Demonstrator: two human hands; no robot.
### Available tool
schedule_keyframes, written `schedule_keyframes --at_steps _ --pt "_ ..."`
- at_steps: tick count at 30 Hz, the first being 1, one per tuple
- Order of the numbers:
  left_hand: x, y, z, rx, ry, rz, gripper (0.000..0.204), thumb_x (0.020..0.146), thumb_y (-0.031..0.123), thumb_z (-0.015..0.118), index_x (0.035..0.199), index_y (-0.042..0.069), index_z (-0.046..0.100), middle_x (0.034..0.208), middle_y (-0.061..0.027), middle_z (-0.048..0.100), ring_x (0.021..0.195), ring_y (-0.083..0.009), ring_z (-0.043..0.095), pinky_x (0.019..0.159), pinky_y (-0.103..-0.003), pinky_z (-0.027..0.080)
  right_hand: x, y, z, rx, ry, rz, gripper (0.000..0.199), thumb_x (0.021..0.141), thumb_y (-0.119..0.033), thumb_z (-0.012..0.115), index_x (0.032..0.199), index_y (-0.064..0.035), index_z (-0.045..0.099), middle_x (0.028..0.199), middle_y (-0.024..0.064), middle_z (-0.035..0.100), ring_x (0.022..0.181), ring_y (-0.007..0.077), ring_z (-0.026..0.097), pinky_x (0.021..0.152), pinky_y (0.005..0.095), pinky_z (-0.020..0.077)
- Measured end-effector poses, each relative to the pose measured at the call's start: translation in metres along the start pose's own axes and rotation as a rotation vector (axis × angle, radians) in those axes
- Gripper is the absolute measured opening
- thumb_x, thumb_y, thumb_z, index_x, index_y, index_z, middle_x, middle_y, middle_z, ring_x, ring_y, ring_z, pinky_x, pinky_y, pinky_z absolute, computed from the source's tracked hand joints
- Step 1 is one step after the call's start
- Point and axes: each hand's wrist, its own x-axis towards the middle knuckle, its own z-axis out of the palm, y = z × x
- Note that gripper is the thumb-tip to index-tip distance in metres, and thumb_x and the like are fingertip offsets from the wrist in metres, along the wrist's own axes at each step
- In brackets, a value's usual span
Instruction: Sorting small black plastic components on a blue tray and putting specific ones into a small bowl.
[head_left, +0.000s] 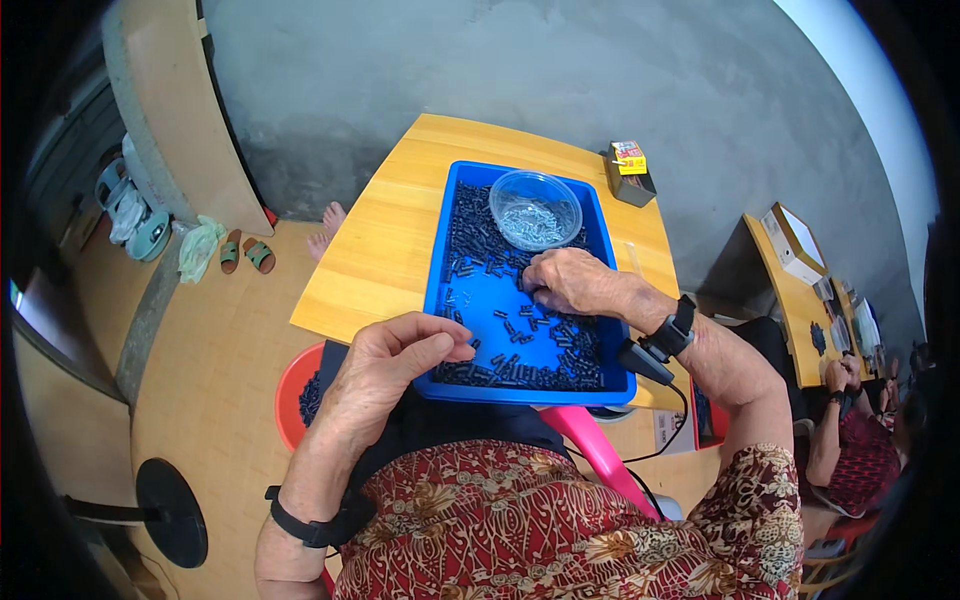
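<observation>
A blue plastic tray (432, 290) on the table holds many small black cylindrical pieces (475, 225), heaped at the back and along the near side. In its back part stands a clear round tub (537, 211) with small shiny metal-looking bits inside. My right hand (572, 281) reaches into the tray just in front of the tub, fingers curled down at the black pieces; its fingertips are hidden. Over the tray's near left edge is my left hand (400, 358), thumb and fingers pinched together. Whatever the pinch holds is too small to make out.
The tray lies on a yellow wooden table (385, 240). A dark box with a yellow packet (630, 170) stands at the back right. A red basin (300, 395) of dark pieces sits below left. Another person (855, 440) works at a second table on the right.
</observation>
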Motion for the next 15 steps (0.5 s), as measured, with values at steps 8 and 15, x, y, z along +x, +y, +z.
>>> schedule_keyframes --at_steps 8,15 --pt "0.000 0.001 0.005 0.091 0.007 0.016 0.022 0.093 0.016 0.065 0.108 0.000 0.069 0.099 -0.0096 0.071 0.095 -0.0161 0.067 0.092 -0.029 0.049 -0.018 -0.062 -0.050 0.538 0.298 0.014 0.017 0.084 -0.008 0.070 0.098 0.0016 0.069 0.090 0.0153 0.068 0.081 0.0300 0.066 0.073 0.0378 0.0530" --pt "0.003 -0.004 0.007 0.071 -0.019 0.061 0.024 0.095 0.017 0.064 0.109 -0.001 0.068 0.099 -0.0087 0.071 0.095 -0.0150 0.067 0.091 -0.028 0.050 -0.021 -0.108 -0.047 0.229 0.702 -0.270 0.016 0.075 -0.006 0.076 0.088 -0.0019 0.067 0.082 0.0100 0.066 0.072 0.0272 0.062 0.064 0.0364 0.0481"
